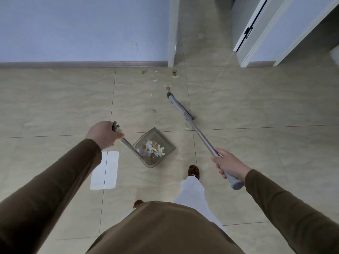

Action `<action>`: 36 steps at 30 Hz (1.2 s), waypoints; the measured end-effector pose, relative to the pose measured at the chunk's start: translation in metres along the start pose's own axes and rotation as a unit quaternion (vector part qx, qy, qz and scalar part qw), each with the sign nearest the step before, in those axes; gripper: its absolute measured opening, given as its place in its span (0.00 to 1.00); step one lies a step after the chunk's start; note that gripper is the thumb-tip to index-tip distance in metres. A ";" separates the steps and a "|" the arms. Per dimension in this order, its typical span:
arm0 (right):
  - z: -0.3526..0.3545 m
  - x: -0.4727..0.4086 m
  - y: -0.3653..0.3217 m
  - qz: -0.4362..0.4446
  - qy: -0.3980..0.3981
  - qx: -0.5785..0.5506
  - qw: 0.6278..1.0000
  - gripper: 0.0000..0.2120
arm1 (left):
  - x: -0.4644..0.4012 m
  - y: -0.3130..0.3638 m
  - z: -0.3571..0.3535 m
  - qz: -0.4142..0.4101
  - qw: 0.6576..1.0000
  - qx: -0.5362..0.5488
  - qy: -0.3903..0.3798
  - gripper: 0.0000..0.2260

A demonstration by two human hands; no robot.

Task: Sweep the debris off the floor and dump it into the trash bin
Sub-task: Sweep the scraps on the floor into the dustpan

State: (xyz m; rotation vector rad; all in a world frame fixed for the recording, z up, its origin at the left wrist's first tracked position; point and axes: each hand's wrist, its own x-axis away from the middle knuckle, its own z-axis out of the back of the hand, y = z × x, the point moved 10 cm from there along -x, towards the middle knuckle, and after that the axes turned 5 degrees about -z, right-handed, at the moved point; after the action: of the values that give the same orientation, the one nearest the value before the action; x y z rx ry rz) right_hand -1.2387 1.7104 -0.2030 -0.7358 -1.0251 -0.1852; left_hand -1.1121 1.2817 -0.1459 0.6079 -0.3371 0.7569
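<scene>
Below, one broom, one loaded dustpan, about nine loose scraps

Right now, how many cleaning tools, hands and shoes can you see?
Cleaning tools: 2, the broom and the dustpan
Hands: 2, left hand and right hand
Shoes: 2
Total: 6
</scene>
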 end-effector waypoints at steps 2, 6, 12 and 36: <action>0.037 -0.021 -0.001 -0.005 0.005 -0.001 1.000 0.25 | -0.014 0.030 -0.008 -0.002 1.000 -0.002 0.001 0.12; 0.108 -0.058 -0.010 -0.005 0.014 0.016 1.000 0.25 | -0.038 0.085 -0.025 0.005 1.000 0.000 0.001 0.11; 0.187 -0.120 -0.030 -0.008 0.019 0.060 0.998 0.22 | -0.069 0.158 -0.044 0.018 0.999 -0.041 -0.002 0.10; 0.189 -0.061 -0.011 -0.079 -0.124 0.075 0.986 0.24 | -0.115 0.199 -0.069 0.008 0.996 -0.081 -0.020 0.11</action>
State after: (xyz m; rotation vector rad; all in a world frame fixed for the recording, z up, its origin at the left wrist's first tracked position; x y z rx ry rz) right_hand -1.4104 1.8108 -0.1906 -0.5480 -1.3223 -0.1536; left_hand -1.3297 1.3762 -0.1788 0.4687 -0.4361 0.7250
